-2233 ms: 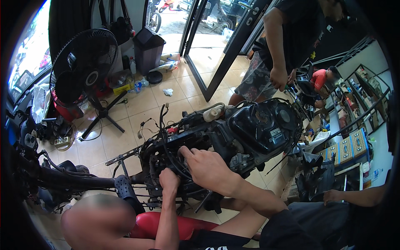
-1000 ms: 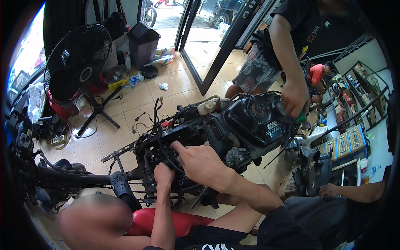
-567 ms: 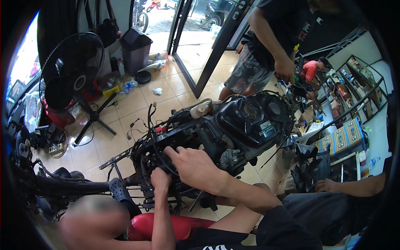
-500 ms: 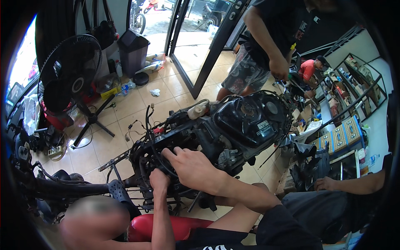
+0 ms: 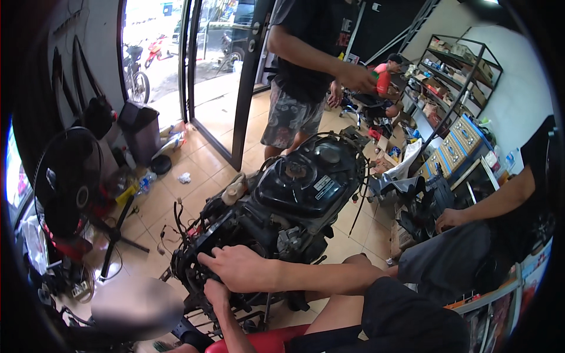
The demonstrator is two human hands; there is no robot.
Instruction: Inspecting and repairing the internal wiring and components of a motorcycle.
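A stripped black motorcycle frame (image 5: 209, 235) with a tank (image 5: 291, 191), hoses and loose wiring lies across the middle. My right hand (image 5: 235, 265) reaches into its lower left part, fingers curled onto the dark frame and cables; what they grip is unclear. Just below it, my left hand (image 5: 216, 293) is closed among the same parts, its fingertips hidden. A pale reservoir (image 5: 232, 191) sits on the frame's far side. Beneath my forearms shows a red seat (image 5: 259, 338).
A standing person (image 5: 297, 117) is beyond the tank; another's arm (image 5: 494, 200) reaches in at right, and a person in red (image 5: 385, 82) works farther back. A fan (image 5: 67, 194) and bin (image 5: 138, 135) stand left, an open glass door (image 5: 220, 88) behind, cluttered shelves (image 5: 453, 76) right.
My view has swung up and rightward. My right hand's fingers have shifted slightly on the frame. The standing person's hand, earlier low by the tank, is now raised to waist height above it.
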